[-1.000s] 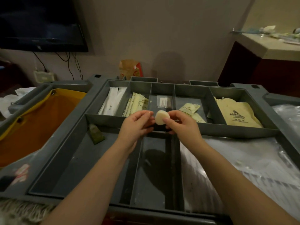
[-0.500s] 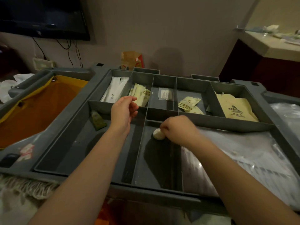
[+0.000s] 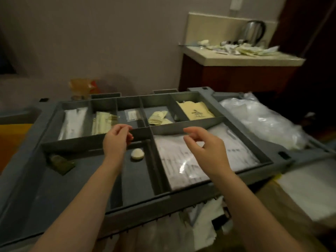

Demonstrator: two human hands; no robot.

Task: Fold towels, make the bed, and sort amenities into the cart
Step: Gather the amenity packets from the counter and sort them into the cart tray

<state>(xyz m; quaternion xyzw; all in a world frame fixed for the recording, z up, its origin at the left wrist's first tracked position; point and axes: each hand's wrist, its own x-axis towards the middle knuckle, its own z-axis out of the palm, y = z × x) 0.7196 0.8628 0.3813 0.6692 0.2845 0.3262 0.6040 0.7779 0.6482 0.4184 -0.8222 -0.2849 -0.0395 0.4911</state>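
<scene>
Cart (image 3: 138, 202): grey top tray fills the view, a row of small compartments along its far edge and bigger ones along the near edge.
Counter (image 3: 236, 60): pale top past the cart's far right corner, littered with packets, a kettle (image 3: 254, 32) at the back.
Plastic bags (image 3: 260, 120): clear heap off the tray's right edge.
Wrapped stack (image 3: 190, 157): white, plastic-covered, filling the near right compartment.
Right hand (image 3: 205, 148): up over that stack, fingers loosely curled and apart, nothing in them.
Left hand (image 3: 116, 140): hovering at the middle divider, thumb and fingertips close together, and it holds nothing!
Yellow bag (image 3: 195, 110): flat in the far right corner compartment.
White packets (image 3: 72, 122): far left corner compartment, striped packets (image 3: 101, 121) just beside them in the next one.
Green sachet (image 3: 61, 163): alone in the near left compartment, close to the divider.
Soap (image 3: 137, 154): round, white, lying in the narrow near-middle compartment at its far end, just right of the left wrist, touched by neither hand.
</scene>
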